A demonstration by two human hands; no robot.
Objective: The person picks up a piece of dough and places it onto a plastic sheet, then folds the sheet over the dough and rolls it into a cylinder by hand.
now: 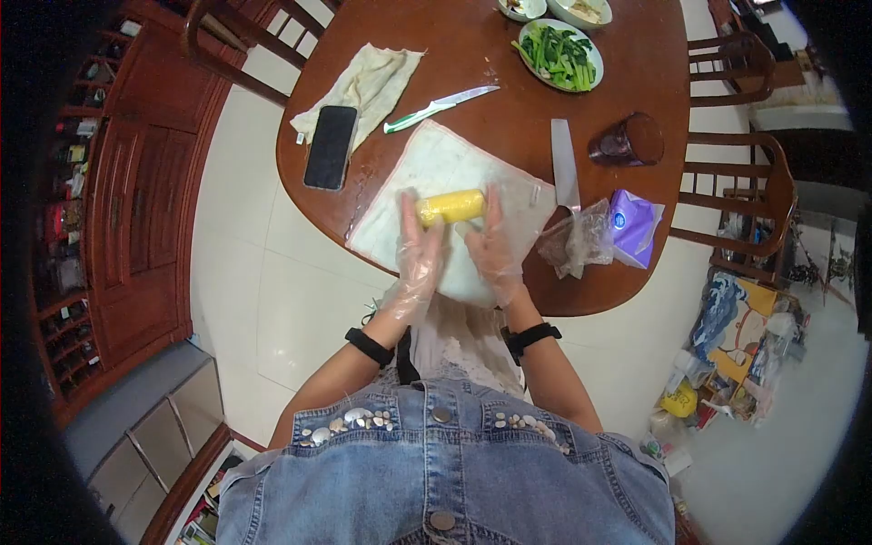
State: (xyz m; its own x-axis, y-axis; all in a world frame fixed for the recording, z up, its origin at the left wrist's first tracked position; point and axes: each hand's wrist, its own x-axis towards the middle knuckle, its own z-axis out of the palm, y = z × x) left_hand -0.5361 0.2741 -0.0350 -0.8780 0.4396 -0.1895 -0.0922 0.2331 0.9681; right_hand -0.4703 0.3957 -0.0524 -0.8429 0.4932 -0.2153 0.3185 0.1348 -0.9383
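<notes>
Gloves of thin clear plastic cover both hands in the head view, which looks down past a denim jacket (pixel 445 472) set with pale stones onto a round wooden table (pixel 472 45). The yellow roll (pixel 451 206), short and cylindrical, lies crosswise on a white cloth (pixel 445 159) spread at the near edge of the table. The left hand (pixel 420 256) lies flat with its fingers stretched forward, the fingertips resting on the left end of the roll; the right hand (pixel 496 247) mirrors it, fingers extended and touching the right end. Neither hand is curled around the roll, so both are unclenched and only laid against it, one at each end. Each wrist wears a black band. Just right of the white cloth a cleaver (pixel 564 163) lies with its blade pointing away from the person, and beyond it a dark red cup (pixel 627 141) lies on its side. Near the table's right edge sit a crumpled clear plastic bag (pixel 576 239) and, touching it, a purple packet (pixel 634 225). Behind the white cloth a knife with a green and white handle (pixel 438 107) lies at a slant. To the left a black smartphone (pixel 330 146) rests partly on a second, creased cloth (pixel 372 77). A plate of green vegetables (pixel 560 56) stands at the far side.
</notes>
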